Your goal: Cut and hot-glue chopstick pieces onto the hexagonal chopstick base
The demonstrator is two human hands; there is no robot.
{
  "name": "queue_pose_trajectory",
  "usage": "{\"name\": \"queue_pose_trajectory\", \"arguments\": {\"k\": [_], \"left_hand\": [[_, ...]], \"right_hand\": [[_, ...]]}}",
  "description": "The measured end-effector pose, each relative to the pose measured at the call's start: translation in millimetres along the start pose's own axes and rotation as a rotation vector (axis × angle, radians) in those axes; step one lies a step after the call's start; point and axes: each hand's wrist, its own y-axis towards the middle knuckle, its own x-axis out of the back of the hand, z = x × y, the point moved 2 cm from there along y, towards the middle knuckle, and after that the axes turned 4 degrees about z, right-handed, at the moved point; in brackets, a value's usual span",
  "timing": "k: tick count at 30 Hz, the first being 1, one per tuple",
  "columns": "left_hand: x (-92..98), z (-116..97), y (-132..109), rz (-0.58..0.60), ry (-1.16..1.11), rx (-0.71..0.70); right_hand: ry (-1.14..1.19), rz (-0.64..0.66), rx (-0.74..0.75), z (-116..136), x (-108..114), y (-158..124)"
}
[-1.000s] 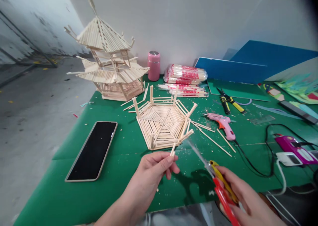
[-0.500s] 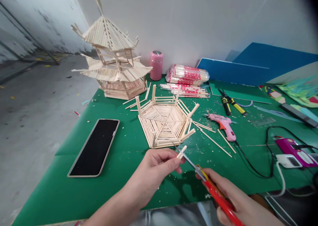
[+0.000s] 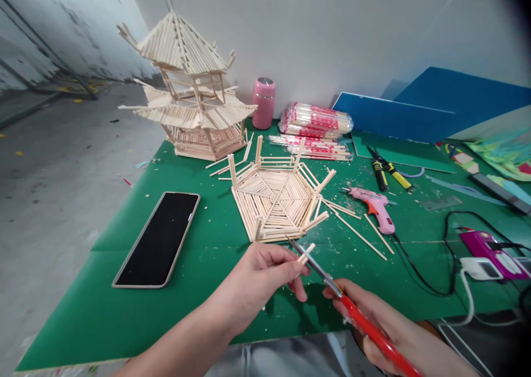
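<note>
Swung inward since a second ago, red-handled scissors (image 3: 352, 307), wrapped in curled fingers of the right hand (image 3: 385, 312), reach the short sticks (image 3: 310, 249) pinched by the left hand (image 3: 267, 273), near the hexagonal stick base (image 3: 276, 195) on the green table (image 3: 215, 225).

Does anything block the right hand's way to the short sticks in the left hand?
Nothing visible blocks it. Between the right hand and the short sticks in the left hand there is only the red-handled cutting tool it holds, its metal end reaching the sticks; contact is unclear.
</note>
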Motion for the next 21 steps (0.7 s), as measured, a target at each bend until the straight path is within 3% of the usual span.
{"name": "queue_pose_trajectory", "arguments": {"k": [12,17,21], "left_hand": [[1.9,-5,-2,0.066,0.236,-0.064],[-0.1,-8,-5,0.076,0.275,-0.051],[-2.3,-8,-6,0.089,0.29,-0.055]], "right_hand": [[-0.267,-0.085,0.156,-6,3,5],[-0.42,-0.032,0.166,-16,6,6],[-0.502,-0.066,0.228,-27,6,8]]}}
